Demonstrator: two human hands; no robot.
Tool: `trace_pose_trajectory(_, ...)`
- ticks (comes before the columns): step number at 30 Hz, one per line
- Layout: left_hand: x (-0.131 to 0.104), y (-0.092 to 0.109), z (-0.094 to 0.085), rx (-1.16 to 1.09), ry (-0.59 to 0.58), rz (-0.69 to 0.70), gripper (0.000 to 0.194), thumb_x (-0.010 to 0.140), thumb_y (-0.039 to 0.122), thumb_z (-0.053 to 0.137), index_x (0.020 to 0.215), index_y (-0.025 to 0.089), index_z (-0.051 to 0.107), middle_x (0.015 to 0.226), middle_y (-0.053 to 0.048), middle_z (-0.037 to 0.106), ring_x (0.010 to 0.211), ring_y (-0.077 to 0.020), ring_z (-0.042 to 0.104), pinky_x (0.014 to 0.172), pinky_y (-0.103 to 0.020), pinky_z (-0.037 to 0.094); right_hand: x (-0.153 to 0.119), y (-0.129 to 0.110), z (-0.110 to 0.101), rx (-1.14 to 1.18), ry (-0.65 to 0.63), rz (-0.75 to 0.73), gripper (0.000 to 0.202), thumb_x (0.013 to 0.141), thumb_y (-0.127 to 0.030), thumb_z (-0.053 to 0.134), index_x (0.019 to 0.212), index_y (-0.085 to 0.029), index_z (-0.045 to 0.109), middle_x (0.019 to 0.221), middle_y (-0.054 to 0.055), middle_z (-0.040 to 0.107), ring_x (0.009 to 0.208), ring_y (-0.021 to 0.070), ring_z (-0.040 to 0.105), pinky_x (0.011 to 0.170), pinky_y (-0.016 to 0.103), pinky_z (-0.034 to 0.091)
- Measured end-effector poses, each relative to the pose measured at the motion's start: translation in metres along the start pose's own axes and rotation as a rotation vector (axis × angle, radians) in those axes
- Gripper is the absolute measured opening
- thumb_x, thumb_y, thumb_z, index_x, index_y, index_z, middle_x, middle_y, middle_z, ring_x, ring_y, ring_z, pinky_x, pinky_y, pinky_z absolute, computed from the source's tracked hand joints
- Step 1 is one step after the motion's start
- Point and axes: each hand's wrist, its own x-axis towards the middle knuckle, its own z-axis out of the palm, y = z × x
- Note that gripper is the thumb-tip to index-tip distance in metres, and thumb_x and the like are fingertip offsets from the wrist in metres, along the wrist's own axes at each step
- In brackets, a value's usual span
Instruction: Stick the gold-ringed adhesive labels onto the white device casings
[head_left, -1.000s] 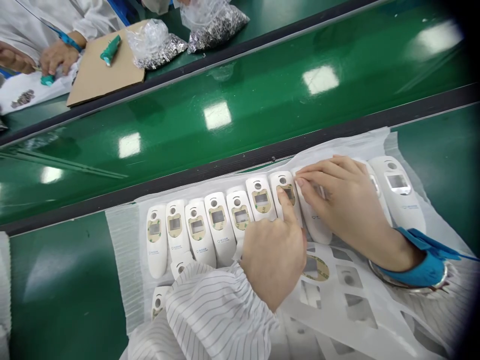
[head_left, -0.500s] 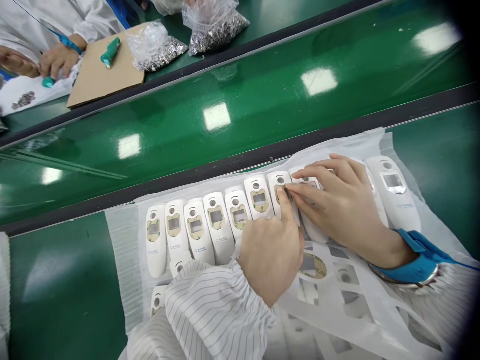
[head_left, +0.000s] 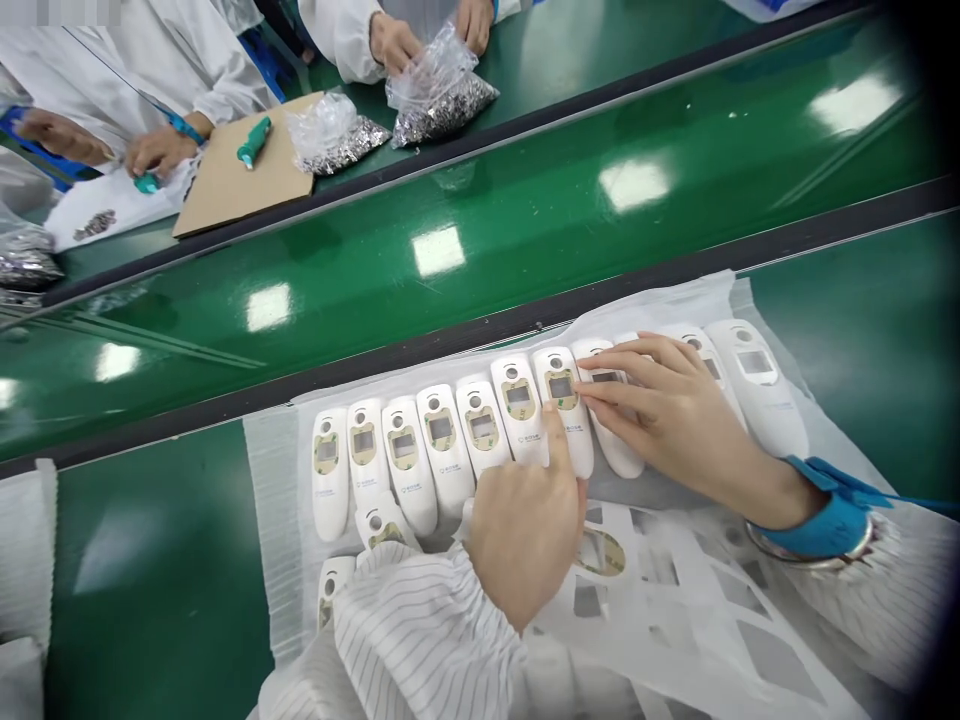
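Note:
Several white casings form a row on a white foam sheet. Tan adhesive frames surround the windows of many, including the casing between my hands. My left hand points with its index finger, the tip at the lower edge of that casing's frame; its other fingers are curled and partly hidden. From the right, my right hand reaches over neighbouring casings, fingers apart, tips at the same casing's right edge. Below my hands lies a translucent backing sheet with cut-outs and one tan oval sticker.
Beyond the green channel, co-workers' hands are busy beside a cardboard sheet with a green tool. Bags of small metal parts stand near them. White foam lies at the left edge.
My left index fingertip has moved down the casing, off its window area, so the tan frame shows more fully. My right fingers remain at its edge. The camera view has shifted slightly.

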Motion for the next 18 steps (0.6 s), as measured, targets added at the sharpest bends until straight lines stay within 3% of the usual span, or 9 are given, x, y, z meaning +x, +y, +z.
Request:
trace_pose_trajectory(7,-0.005,0.004,0.009,0.02,0.003,-0.007,0.065,0.097,0.028,0.039,0.151,0.003,0.011,0.059,-0.004,0.064,0.058,-0.025,0.066,0.049,-0.03,0.039,0.005,-0.013,-0.004,0.006,-0.002,-0.09,0.01,0.09,-0.02,0.057,0.088,-0.02,0.068,0.105,0.004,0.069,0.103,0.024,0.058,0.101,0.047,0.04)
trace_pose_trajectory(13,-0.006,-0.005,0.007,-0.04,0.044,0.002,0.063,0.096,0.028,0.042,0.15,0.005,0.02,0.063,-0.005,0.066,0.06,-0.025,0.066,0.049,-0.029,0.037,0.014,-0.015,-0.001,0.03,-0.077,-0.111,0.02,0.091,-0.017,0.051,0.1,-0.019,0.069,0.115,0.008,0.066,0.109,0.0285,0.055,0.1,0.053,0.039)
trace_pose_trajectory(16,-0.007,-0.022,-0.004,-0.229,0.109,0.003,0.044,0.096,0.036,0.042,0.136,0.017,0.047,0.065,-0.002,0.067,0.061,-0.0221,0.065,0.052,-0.028,0.037,0.016,-0.019,-0.019,0.265,-0.085,0.041,0.019,0.093,-0.024,0.051,0.1,-0.023,0.069,0.12,0.007,0.063,0.113,0.0276,0.054,0.099,0.05,0.042)
trace_pose_trajectory(18,-0.007,-0.033,-0.012,-0.358,0.174,0.017,0.034,0.097,0.041,0.041,0.118,0.022,0.06,0.061,0.002,0.064,0.058,-0.0182,0.062,0.055,-0.027,0.037,0.017,-0.026,-0.036,0.54,-0.2,0.232,0.023,0.092,-0.036,0.054,0.111,-0.027,0.066,0.124,0.006,0.062,0.114,0.0262,0.056,0.094,0.044,0.048)
